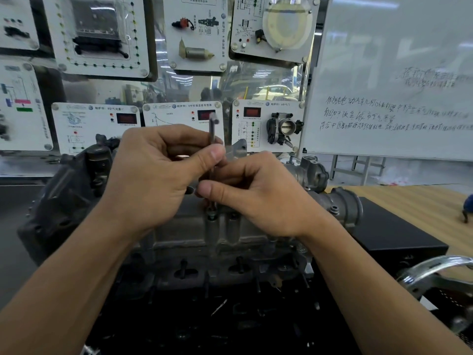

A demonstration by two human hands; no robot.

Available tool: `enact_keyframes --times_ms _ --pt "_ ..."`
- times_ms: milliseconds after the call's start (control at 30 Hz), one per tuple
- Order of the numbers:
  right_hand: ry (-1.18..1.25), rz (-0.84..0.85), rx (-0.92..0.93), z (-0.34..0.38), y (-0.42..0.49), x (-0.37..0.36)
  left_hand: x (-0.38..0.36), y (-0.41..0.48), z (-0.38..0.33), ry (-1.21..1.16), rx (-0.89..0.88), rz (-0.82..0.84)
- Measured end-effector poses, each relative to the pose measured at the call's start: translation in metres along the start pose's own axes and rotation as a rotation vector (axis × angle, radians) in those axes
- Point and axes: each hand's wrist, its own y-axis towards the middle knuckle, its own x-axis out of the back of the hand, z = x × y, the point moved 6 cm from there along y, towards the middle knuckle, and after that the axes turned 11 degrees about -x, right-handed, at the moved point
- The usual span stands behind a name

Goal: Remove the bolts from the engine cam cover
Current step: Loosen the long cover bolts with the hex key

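A grey metal engine cam cover (pixel 194 234) lies across the middle of the view. A thin dark hex key (pixel 212 131) stands upright over it, its lower tip on a bolt (pixel 211 217) in the cover's top edge. My left hand (pixel 153 180) pinches the upper part of the key's shaft between thumb and fingers. My right hand (pixel 258 196) grips the shaft lower down, thumb pointing left. The short arm of the key sticks out above my left hand.
Sensor display boards (pixel 184 116) hang behind the engine, and a whiteboard (pixel 394 80) stands at the right. A black box (pixel 399 237) and a wooden table (pixel 419 201) lie to the right. A clear hose (pixel 435 267) curves at the lower right.
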Motion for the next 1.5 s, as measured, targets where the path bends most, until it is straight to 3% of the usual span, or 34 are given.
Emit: enact_keyframes --times_ms 367,667,767,933,1500 --pt "0.177 -0.163 0.000 -0.003 0.001 0.005 -0.001 0.005 0.001 0.128 -0.010 -0.150" --pt "0.026 0.004 -0.044 -0.001 0.002 0.003 -0.008 -0.001 -0.003 -0.043 0.021 0.142" --pt "-0.015 0.059 -0.046 0.000 0.002 0.000 -0.010 -0.004 -0.005 -0.062 0.030 0.168" --pt "-0.001 0.096 -0.064 0.002 0.000 -0.001 -0.007 -0.003 -0.001 -0.052 0.028 0.076" --pt "0.151 -0.091 0.030 -0.002 0.001 0.003 -0.003 0.003 0.004 0.072 0.001 -0.125"
